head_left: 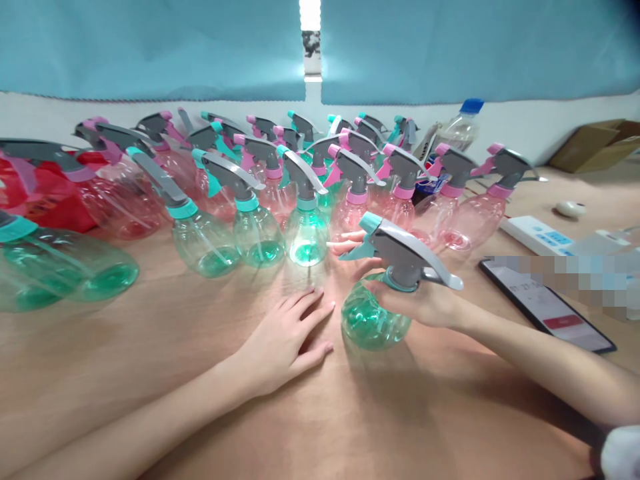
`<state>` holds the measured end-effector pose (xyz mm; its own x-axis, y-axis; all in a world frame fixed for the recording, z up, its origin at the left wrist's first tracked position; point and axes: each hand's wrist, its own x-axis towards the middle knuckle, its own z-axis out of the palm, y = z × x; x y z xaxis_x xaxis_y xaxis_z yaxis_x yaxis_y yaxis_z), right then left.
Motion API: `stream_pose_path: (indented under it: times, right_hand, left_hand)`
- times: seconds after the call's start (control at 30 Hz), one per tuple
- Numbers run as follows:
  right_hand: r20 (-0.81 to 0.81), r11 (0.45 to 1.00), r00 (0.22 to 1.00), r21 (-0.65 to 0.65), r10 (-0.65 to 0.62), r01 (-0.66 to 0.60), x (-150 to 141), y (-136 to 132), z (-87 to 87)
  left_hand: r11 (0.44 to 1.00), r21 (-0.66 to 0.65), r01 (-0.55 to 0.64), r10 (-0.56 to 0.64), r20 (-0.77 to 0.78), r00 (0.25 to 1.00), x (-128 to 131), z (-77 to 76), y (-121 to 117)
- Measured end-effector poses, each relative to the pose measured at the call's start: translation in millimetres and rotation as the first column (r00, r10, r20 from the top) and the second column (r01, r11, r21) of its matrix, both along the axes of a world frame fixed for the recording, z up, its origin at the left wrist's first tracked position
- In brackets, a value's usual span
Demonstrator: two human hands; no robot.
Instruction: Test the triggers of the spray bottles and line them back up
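Note:
My right hand [400, 293] is wrapped round the neck of a green spray bottle [373, 320] with a teal and grey trigger head [405, 250]. The bottle stands on the brown table near the middle. My left hand [285, 340] lies flat on the table just left of that bottle, fingers stretched out and holding nothing. Right behind both hands stands a row of green spray bottles [255, 233], and pink spray bottles [400, 193] crowd behind and to the right of them.
A phone [545, 307] lies screen-up at the right. A white power strip [537, 235] and a water bottle with a blue cap [463, 127] sit further back. A cardboard box [595, 143] is at far right. More green bottles [60, 267] lie at the left edge.

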<state>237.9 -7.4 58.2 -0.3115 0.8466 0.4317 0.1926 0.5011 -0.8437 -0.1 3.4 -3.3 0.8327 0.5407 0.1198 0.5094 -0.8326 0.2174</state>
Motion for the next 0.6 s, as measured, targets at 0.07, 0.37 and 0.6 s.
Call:
stream_pose_path:
  times: [0.07,0.37,0.6]
  right_hand:
    - [-0.01,1.0,1.0,0.009,0.019,-0.019,-0.7,-0.2,2.2]
    - [-0.031,0.999,0.999,-0.017,0.044,-0.045,-1.0,-1.2,3.7]
    - [-0.009,0.999,0.999,-0.003,0.038,-0.038,0.0,-1.8,3.2]
  left_hand:
    - [1.0,-0.002,-0.002,0.002,0.0,1.0,-0.1,0.2,0.0]
    - [1.0,-0.022,-0.009,0.009,-0.009,1.0,1.4,3.5,-0.4]
    - [0.999,-0.037,-0.015,0.014,-0.012,1.0,2.0,4.7,-0.3]
